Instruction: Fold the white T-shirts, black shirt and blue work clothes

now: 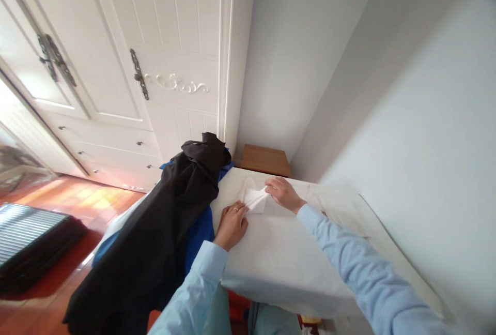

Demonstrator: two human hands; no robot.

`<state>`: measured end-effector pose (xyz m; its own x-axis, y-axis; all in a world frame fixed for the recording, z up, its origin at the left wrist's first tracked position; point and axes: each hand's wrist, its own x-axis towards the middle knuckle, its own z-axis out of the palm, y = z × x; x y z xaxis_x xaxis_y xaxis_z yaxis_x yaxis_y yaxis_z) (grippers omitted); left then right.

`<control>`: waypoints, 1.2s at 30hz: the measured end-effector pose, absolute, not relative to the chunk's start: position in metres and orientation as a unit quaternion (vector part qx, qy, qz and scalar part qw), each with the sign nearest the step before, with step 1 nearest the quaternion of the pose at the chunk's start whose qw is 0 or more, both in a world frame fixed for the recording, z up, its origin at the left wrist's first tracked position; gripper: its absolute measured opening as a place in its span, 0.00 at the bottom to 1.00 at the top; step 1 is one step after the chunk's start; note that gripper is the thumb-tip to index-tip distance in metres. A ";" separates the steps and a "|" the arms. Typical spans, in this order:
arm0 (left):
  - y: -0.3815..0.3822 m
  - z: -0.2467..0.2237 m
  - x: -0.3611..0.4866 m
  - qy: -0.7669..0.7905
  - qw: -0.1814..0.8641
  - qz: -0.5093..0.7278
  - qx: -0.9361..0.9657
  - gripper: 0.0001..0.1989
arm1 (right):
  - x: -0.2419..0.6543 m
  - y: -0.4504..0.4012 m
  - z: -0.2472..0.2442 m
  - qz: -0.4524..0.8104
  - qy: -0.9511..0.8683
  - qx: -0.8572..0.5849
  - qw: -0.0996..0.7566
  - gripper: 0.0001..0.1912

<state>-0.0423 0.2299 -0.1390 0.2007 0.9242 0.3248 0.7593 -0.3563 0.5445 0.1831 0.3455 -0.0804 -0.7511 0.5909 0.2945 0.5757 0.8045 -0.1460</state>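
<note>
Head view: white piece [256, 202], cloth or paper unclear, on the far part of the white-covered table [279, 257]. Left hand [232, 225] lies half-open, fingers on its near-left edge; right hand [284, 194] pinches its far-right edge, fingertips nearly closed. Step looks like handling a crease; next move likely calls for light pinch, steady press. Far left, wardrobe [186, 25] doors and drawers [110, 138] shut, contents hidden.
</note>
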 end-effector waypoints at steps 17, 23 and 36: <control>0.227 -0.138 -0.042 0.499 0.079 0.298 0.810 0.18 | 0.148 0.354 -0.087 0.167 -0.801 -0.551 0.161 0.14; 0.229 -0.142 -0.042 0.495 0.077 0.284 0.818 0.12 | 0.114 0.397 -0.094 0.191 -0.775 -0.585 0.142 0.06; 0.235 -0.148 -0.041 0.486 0.095 0.301 0.815 0.12 | 0.109 0.415 -0.099 0.191 -0.746 -0.604 0.209 0.09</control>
<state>-0.0407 0.2347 -0.1480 0.3457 0.8495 0.3986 0.7356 -0.5091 0.4469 0.1088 0.4146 -0.0985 -0.1843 0.9795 0.0811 0.8203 0.1988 -0.5363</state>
